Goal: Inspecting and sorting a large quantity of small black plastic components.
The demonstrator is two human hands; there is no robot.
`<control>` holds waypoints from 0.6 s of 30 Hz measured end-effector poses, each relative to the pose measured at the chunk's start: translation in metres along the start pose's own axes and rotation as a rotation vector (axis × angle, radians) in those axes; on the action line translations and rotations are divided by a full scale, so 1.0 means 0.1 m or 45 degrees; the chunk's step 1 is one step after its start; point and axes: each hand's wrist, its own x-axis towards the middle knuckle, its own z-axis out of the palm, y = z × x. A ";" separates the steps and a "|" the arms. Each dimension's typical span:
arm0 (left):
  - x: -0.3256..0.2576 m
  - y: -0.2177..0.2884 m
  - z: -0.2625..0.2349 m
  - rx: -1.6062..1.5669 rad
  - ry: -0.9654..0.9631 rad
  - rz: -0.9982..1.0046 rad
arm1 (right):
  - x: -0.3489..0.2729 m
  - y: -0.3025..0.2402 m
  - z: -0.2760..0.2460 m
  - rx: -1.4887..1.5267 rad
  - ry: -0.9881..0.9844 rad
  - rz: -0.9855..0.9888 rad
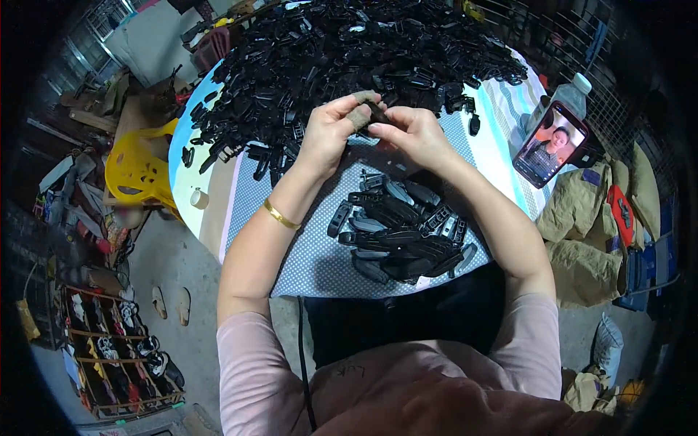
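Observation:
Over the near side of the big pile, my two hands meet at chest height. My left hand [331, 134], with greyish coverings on its fingertips, pinches a small black plastic part [376, 112]. My right hand [418, 136] grips the same part from the other side with thumb and fingers; its exact kind is partly hidden by them. Just beyond lies a wide heap of similar black plastic parts [320, 62]. Between my forearms, near the table's front edge, rests a smaller stack of long, rounded black pieces [400, 232].
The round table [251, 218] has a patterned cover. On its right a phone [550, 144] leans by a clear plastic bottle [571, 94]. At the left edge sits a small white cup [199, 198], with a yellow chair [138, 167] beyond. Brown sacks [585, 269] stand at right.

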 end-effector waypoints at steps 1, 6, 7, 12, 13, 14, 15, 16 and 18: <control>0.00 0.01 0.01 -0.009 -0.005 0.001 | -0.03 -0.01 0.02 -0.048 0.060 -0.086; -0.02 -0.01 0.01 -0.056 0.064 -0.033 | -0.05 -0.02 0.07 -0.062 0.133 -0.138; -0.01 0.00 0.01 -0.068 0.072 -0.056 | -0.02 -0.06 0.00 -0.150 0.025 -0.006; 0.00 -0.02 0.05 0.098 -0.224 -0.161 | 0.02 -0.08 -0.34 -0.524 -0.687 0.193; -0.05 -0.02 0.09 0.034 -0.193 -0.210 | 0.02 -0.03 -0.35 -0.674 -0.780 0.113; -0.06 -0.02 0.12 0.034 -0.195 -0.211 | 0.00 -0.08 -0.34 -0.687 -0.715 0.075; -0.07 -0.02 0.14 0.035 -0.200 -0.184 | -0.02 -0.14 -0.32 -0.700 -0.649 0.038; -0.08 -0.02 0.15 0.036 -0.206 -0.157 | -0.02 -0.14 -0.29 -0.534 -0.401 -0.012; -0.05 -0.08 0.13 0.269 -0.257 -0.046 | 0.00 -0.14 -0.24 -0.338 0.106 -0.205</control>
